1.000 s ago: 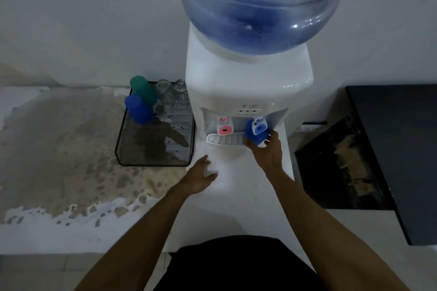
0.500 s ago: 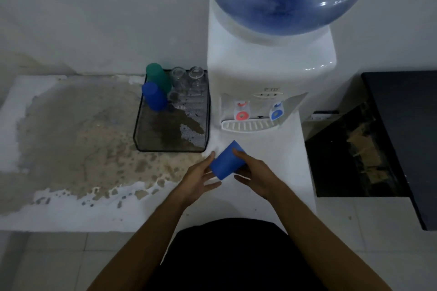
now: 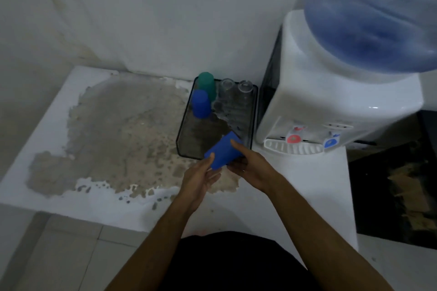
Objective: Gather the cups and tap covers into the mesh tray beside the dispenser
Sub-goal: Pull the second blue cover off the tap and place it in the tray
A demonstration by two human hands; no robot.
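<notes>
— Cups: where are they found, and of what make?

— One blue plastic cup [image 3: 223,153], smooth and tapered, is held tilted over the near edge of the mesh tray [image 3: 255,111], its narrow end pointing away toward the tray. It is gripped from both sides: the left hand [image 3: 201,178] is pressed against its lower left side with the thumb laid on the wall, and the right hand [image 3: 250,166] is closed round its right side, the forefinger laid across the top face.

— And inside the tray?

— A second blue cup [image 3: 201,103] is stood upside down at the far left, with a green cup [image 3: 207,85] just behind it, also inverted. Beside these, two clear glasses [image 3: 233,90] are seen at the far edge; their outlines are faint. The tray is a black rectangle of fine wire mesh with rounded corners, through which the counter is visible.

— What surrounds it?

— The tray is set on a white counter [image 3: 54,123] whose coating is worn away in a large rough grey-brown patch. Just to the right, a white glossy dispenser [image 3: 331,101] is stood, topped by a translucent blue bottle [image 3: 378,12]. A red tap [image 3: 293,138] and a blue tap [image 3: 330,142] are mounted above a ribbed white drip grille [image 3: 293,149].

— Are tap covers distinguishable?

— That cannot be told.
</notes>
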